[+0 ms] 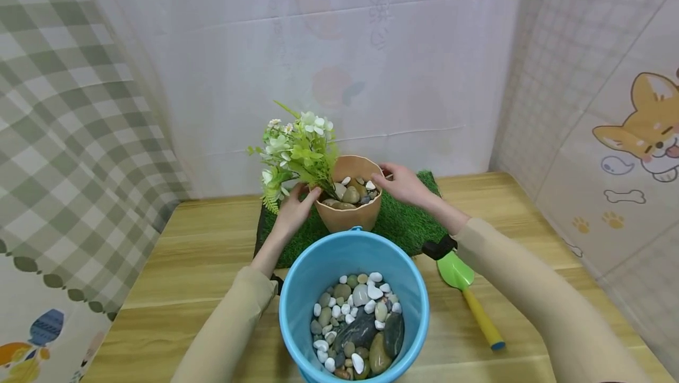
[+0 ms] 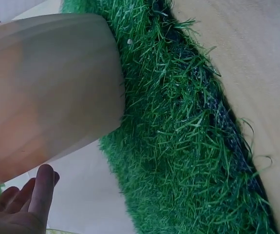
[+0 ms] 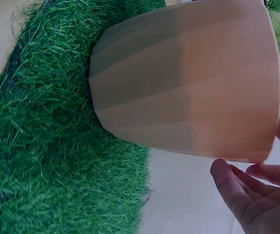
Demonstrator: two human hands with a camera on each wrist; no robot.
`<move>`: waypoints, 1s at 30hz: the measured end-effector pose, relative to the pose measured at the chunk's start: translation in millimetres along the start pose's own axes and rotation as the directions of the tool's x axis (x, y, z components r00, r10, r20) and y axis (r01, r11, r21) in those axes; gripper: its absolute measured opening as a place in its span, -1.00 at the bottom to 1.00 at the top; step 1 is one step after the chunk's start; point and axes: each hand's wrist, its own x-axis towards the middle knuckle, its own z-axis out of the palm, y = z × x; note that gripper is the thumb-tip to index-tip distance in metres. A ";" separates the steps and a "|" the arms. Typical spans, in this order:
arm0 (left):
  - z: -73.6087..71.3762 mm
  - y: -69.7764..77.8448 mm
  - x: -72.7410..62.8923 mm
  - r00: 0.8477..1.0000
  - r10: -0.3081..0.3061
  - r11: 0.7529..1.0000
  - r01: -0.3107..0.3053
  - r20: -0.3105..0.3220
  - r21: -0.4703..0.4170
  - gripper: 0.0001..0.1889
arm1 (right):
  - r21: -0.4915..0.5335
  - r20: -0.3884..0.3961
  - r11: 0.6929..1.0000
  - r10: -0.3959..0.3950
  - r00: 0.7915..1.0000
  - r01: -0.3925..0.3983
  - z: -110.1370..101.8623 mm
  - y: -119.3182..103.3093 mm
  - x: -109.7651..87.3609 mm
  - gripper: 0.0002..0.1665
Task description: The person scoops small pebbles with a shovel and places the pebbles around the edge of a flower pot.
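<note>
A peach-coloured flower pot (image 1: 351, 218) stands on a green artificial grass mat (image 1: 403, 224). Pebbles (image 1: 350, 195) fill it to below the rim, and white-and-green artificial flowers (image 1: 297, 150) lean out to the left. My left hand (image 1: 294, 211) holds the pot's left rim below the flowers; in the left wrist view a fingertip touches the outer wall (image 2: 57, 97). At the right rim, my right hand (image 1: 401, 182) pinches the edge, thumb on top and fingers (image 3: 230, 187) outside. The left thumb's grip is partly hidden by leaves.
In front of the pot stands a blue bucket (image 1: 289, 312) with white, grey and dark stones inside. A toy shovel (image 1: 480, 312) with green blade and yellow handle lies on the wooden table (image 1: 212, 253) to the right. White and checked cloths (image 1: 228, 76) hang behind and beside.
</note>
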 end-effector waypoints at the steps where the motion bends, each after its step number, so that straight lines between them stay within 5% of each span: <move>1: 0.2 -0.1 1.6 1.000 -0.001 1.000 0.001 0.001 -0.005 -0.20 | 0.005 -0.011 1.000 -0.006 1.000 0.006 1.0 0.5 0.7 -0.44; 5: 3.2 -2.4 5.6 0.999 0.033 0.999 -0.033 0.004 -0.030 -0.31 | 0.038 -0.060 0.999 -0.019 0.998 0.021 7.1 4.6 1.9 -0.56; 12: 8.1 -9.4 5.7 0.998 0.069 0.992 -0.070 -0.012 -0.102 -0.50 | 0.155 -0.105 0.988 0.032 0.994 -0.016 17.9 9.3 -0.3 -0.45; 30: 10.5 -11.8 7.8 0.994 0.099 0.986 -0.103 -0.036 -0.129 -0.52 | 0.193 -0.147 0.981 0.057 0.987 -0.028 23.6 13.3 3.2 -0.42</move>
